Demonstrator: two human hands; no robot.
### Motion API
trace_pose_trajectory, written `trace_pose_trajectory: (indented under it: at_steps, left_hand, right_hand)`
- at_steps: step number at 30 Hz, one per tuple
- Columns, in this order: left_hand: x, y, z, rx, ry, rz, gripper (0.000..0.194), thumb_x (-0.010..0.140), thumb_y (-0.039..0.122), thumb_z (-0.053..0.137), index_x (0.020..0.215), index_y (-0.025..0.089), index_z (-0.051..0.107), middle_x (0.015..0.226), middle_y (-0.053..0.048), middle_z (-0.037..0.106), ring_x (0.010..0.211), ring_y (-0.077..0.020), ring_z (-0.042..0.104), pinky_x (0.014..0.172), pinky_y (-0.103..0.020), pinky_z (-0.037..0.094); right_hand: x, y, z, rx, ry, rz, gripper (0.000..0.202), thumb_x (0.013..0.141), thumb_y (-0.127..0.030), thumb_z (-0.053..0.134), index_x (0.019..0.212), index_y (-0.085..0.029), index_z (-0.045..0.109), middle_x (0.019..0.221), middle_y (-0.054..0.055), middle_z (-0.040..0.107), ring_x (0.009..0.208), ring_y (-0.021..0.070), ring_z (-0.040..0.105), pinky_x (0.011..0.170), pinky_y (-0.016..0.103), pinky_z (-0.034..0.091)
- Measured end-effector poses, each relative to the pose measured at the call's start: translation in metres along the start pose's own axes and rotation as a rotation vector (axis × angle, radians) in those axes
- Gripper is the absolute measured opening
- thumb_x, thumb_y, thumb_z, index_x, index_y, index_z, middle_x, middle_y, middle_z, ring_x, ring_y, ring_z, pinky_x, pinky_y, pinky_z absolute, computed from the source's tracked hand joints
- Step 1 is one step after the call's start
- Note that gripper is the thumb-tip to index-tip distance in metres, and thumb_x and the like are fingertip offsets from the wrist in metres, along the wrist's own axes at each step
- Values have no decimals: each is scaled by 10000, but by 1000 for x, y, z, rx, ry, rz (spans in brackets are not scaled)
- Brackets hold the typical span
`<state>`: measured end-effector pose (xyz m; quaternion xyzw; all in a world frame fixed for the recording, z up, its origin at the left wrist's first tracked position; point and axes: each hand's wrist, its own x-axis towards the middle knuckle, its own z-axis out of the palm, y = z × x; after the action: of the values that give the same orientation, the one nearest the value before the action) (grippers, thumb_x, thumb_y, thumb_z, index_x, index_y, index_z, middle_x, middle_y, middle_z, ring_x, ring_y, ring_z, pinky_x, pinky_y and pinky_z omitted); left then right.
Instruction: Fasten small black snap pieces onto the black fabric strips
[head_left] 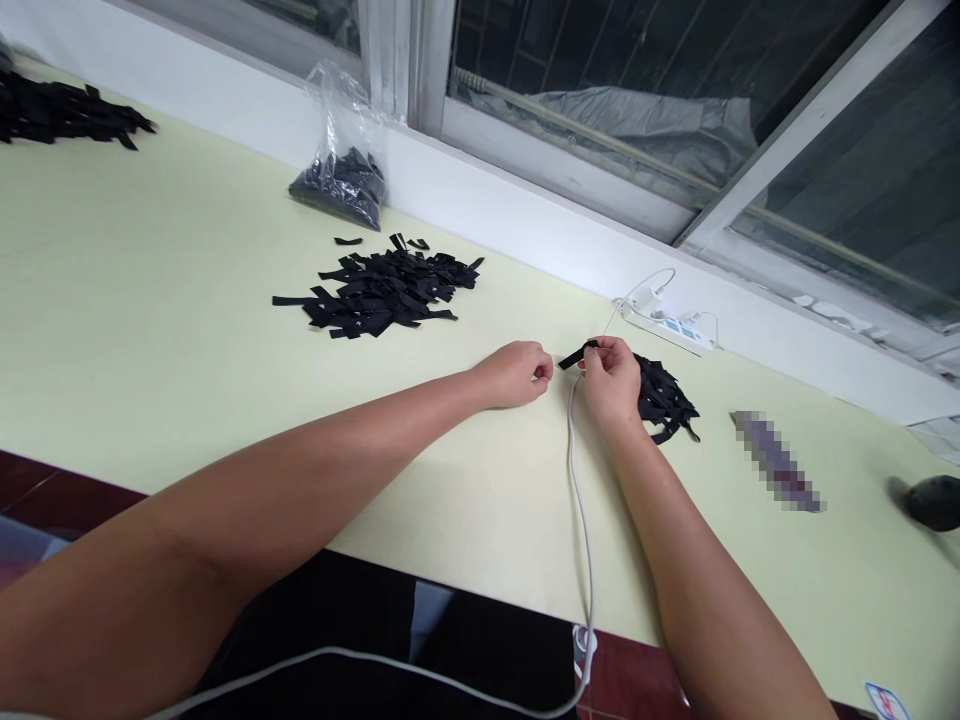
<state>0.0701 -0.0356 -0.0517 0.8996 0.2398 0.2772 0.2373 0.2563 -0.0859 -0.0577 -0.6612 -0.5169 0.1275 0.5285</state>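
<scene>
My right hand [611,380] pinches a short black strip [574,356] between thumb and fingers, and the strip's free end points left. Just left of it, my left hand [517,374] is closed with its fingers curled; what it holds, if anything, is hidden. A pile of black strips [664,398] lies right beside and partly behind my right hand. Farther back on the left, a larger pile of black strips [390,290] is spread on the pale yellow table [187,330].
A clear plastic bag [345,170] with black pieces stands by the wall. More black strips [67,112] lie far left. A white cable [577,490] runs past my right hand. A power strip [667,325], a blurred object [778,462] and a dark round object [934,502] are rightward.
</scene>
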Motion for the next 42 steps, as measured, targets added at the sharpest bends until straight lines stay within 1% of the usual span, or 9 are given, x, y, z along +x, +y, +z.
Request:
trace_pose_trajectory:
  at_steps: [4, 9, 11, 15, 18, 24, 28, 38, 42]
  left_hand:
    - [-1, 1, -1, 16, 1, 13, 152, 809, 145, 546, 858, 161, 689, 904, -71, 648, 782, -175, 591, 746, -304, 470]
    - [-1, 0, 0, -56, 57, -11, 296, 874, 119, 445, 1060, 147, 673, 1071, -94, 647, 913, -177, 618, 845, -304, 486]
    - [-1, 0, 0, -62, 41, -28, 288, 891, 135, 444, 1039, 157, 690, 1049, -88, 656, 915, -178, 622, 849, -307, 486]
    - [1, -1, -2, -24, -26, -16, 158, 854, 226, 588, 893, 173, 732, 943, -70, 668, 830, -182, 619, 789, -312, 481]
    - [3, -3, -4, -25, -33, -62, 123, 831, 206, 618, 806, 179, 736, 854, -52, 672, 754, -166, 605, 740, -305, 467]
    - [4, -5, -6, 62, 20, -106, 132, 802, 279, 683, 855, 159, 699, 879, -67, 652, 761, -180, 578, 695, -305, 429]
    - [4, -3, -6, 79, -7, -126, 131, 827, 277, 654, 774, 162, 688, 825, -61, 651, 729, -177, 561, 678, -305, 408]
    - [4, -1, -11, 111, -54, -88, 173, 852, 270, 615, 772, 169, 731, 764, -68, 681, 712, -185, 590, 683, -303, 424]
    - [2, 1, -14, 140, -82, -44, 192, 855, 211, 557, 785, 177, 732, 815, -68, 710, 773, -195, 626, 720, -302, 446]
  right_hand:
    - [0, -2, 1, 3, 48, 4, 251, 818, -414, 559, 987, -230, 590, 815, 16, 643, 714, 191, 628, 696, 347, 501]
    - [-1, -3, 1, -1, 46, 7, 238, 819, -402, 571, 978, -228, 601, 825, 20, 657, 714, 187, 624, 710, 351, 504]
    - [-1, -3, 1, -3, 40, 4, 244, 819, -406, 575, 982, -226, 605, 821, 21, 658, 712, 187, 622, 708, 349, 503]
    - [-1, -1, 2, -8, 28, 1, 249, 818, -410, 577, 983, -226, 612, 813, 22, 659, 734, 195, 628, 709, 346, 502]
    - [-1, 0, 3, -5, 16, 1, 246, 819, -404, 582, 988, -228, 615, 815, 20, 664, 728, 193, 626, 708, 346, 505]
    - [-2, -1, 4, 2, 9, -8, 241, 817, -400, 586, 977, -222, 617, 801, 18, 662, 714, 189, 626, 722, 350, 502]
    - [-3, -3, 4, -2, 0, -6, 236, 814, -395, 587, 973, -223, 618, 795, 16, 664, 716, 194, 632, 721, 354, 502]
    - [-4, -2, 3, 13, -28, -9, 240, 819, -388, 581, 987, -220, 618, 809, 20, 669, 738, 194, 646, 743, 366, 505]
    - [-4, -2, 4, 11, -30, -4, 252, 815, -396, 585, 989, -217, 624, 809, 16, 669, 731, 190, 641, 741, 366, 508]
